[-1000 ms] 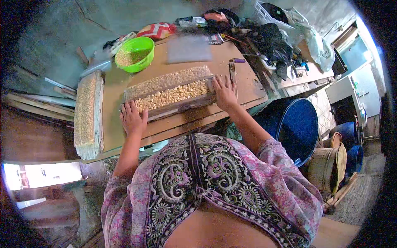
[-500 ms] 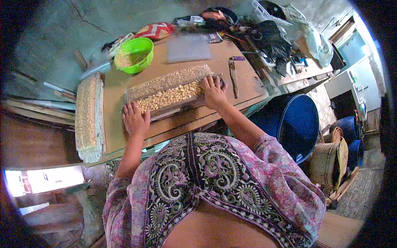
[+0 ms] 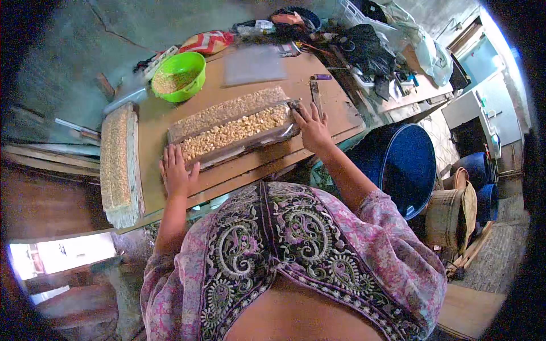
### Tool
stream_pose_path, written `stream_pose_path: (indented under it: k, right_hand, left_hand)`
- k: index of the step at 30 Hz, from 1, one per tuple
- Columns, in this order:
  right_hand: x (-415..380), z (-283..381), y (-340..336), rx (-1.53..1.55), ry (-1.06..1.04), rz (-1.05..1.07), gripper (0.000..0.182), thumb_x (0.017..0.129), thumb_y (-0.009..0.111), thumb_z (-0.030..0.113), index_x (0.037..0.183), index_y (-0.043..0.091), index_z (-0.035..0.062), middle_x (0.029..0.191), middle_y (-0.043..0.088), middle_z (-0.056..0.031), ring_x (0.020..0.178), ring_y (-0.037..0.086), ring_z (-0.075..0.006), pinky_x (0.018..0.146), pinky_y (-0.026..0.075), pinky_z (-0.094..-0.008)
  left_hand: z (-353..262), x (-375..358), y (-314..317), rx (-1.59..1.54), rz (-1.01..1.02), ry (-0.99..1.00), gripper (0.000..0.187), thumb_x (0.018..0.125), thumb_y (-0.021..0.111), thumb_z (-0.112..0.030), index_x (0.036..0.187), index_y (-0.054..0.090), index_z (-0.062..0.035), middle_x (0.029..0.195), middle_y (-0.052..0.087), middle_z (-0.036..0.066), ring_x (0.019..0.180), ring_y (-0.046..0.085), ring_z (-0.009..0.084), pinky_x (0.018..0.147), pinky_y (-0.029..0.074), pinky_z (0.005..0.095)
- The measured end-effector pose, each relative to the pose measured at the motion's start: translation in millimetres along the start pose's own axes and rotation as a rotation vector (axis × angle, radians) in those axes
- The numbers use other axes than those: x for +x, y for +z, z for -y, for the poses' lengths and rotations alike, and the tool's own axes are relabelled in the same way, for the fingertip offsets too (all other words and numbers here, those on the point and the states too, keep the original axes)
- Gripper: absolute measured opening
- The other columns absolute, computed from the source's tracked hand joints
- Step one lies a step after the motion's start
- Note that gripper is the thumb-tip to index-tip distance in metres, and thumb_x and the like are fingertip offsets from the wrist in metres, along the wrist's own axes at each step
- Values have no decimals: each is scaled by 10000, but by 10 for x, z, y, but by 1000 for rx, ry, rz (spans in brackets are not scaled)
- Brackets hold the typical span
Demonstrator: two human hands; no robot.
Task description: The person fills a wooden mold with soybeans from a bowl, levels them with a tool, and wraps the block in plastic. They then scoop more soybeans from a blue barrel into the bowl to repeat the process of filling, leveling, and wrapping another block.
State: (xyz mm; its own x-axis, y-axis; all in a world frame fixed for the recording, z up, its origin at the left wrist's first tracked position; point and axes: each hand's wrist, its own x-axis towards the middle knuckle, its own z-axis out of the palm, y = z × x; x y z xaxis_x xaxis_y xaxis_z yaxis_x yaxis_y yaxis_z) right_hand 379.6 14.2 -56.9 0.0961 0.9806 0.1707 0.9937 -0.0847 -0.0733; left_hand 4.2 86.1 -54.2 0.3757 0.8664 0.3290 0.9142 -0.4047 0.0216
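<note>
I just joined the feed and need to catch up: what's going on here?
A person has the left hand at one end of a long tray of pale chunks and the right hand at the other. The tray lies on a table, with a green bowl farther back.

Dim interior, wide-angle view; edges bow toward a black surround, grain in dark areas. Outside light overexposes the opening (image 3: 77,252) at near left and glares at the doorway (image 3: 483,62), far right. Soft shadow on the table (image 3: 152,162), near side of the tray (image 3: 233,131).
</note>
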Motion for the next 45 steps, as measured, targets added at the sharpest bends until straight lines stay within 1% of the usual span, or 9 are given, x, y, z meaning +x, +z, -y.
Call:
stream_pose_path:
  k: [5, 18, 21, 23, 26, 29, 38, 40, 45]
  right_hand:
    - [65, 77, 66, 2, -70, -26, 495, 738, 452, 102, 1221, 357, 151, 1351, 184, -32, 1244, 122, -325, 914, 146, -609]
    - [231, 378, 36, 79, -35, 61, 599, 669, 462, 34, 1239, 304, 128, 1335, 187, -71, 1232, 140, -333, 877, 175, -646]
    - [257, 209, -1, 210, -31, 1, 590, 683, 462, 46, 1240, 285, 126, 1264, 316, -105, 1172, 281, -333, 899, 258, -557]
    - [256, 18, 12, 647, -10, -37, 477, 687, 483, 54, 1156, 406, 96, 1093, 486, -125, 1039, 433, -324, 876, 354, -413]
    - [176, -149, -9, 479, -284, -168, 311, 678, 511, 41, 988, 533, 60, 932, 566, -123, 918, 509, -305, 815, 406, -320]
    - [235, -176, 28, 485, -412, -211, 172, 682, 523, 58, 838, 594, 49, 916, 571, -119, 919, 509, -291, 800, 419, -344]
    - [420, -230, -66, 406, -254, 73, 204, 714, 565, 142, 905, 598, 78, 843, 599, -92, 778, 547, -297, 713, 445, -339]
    - [480, -274, -36, 533, -161, 81, 206, 715, 575, 145, 905, 592, 67, 805, 606, -101, 727, 572, -257, 671, 453, -317]
    - [696, -320, 10, 577, -15, 170, 188, 726, 584, 154, 882, 591, 50, 822, 614, -103, 740, 582, -163, 665, 451, -289]
  left_hand:
    - [-36, -15, -25, 50, 12, 24, 744, 668, 536, -436, 1238, 288, -27, 1293, 272, 166, 1215, 216, 294, 965, 146, 469]
    - [-128, -38, -167, -41, 100, 73, 753, 633, 589, -337, 1243, 273, -29, 1305, 249, 156, 1214, 212, 298, 968, 173, 448]
    - [-42, -48, -113, -128, 29, 88, 706, 630, 592, -224, 1234, 280, -34, 1293, 272, 145, 1188, 260, 299, 955, 226, 419]
    - [92, -59, -55, -219, 8, 114, 675, 625, 583, -176, 1220, 298, -30, 1281, 293, 136, 1168, 291, 298, 946, 251, 402]
    - [190, -58, -14, -367, -108, 188, 503, 627, 553, -78, 1112, 427, -34, 1212, 389, 117, 1089, 397, 291, 894, 342, 366]
    - [308, -83, 84, -431, -150, 154, 341, 641, 540, -55, 981, 520, -49, 1129, 463, 116, 1031, 450, 285, 856, 384, 361]
    - [511, 56, 73, -624, -130, 116, 132, 682, 556, -38, 810, 586, -29, 832, 585, 99, 823, 549, 244, 729, 436, 319]
    - [491, 124, -39, -682, 2, -99, 96, 695, 568, -50, 783, 592, -19, 771, 585, 109, 733, 556, 222, 658, 437, 298]
    - [524, 254, -41, -699, 38, -146, 104, 707, 588, -88, 763, 596, -1, 737, 581, 107, 659, 546, 194, 620, 431, 283]
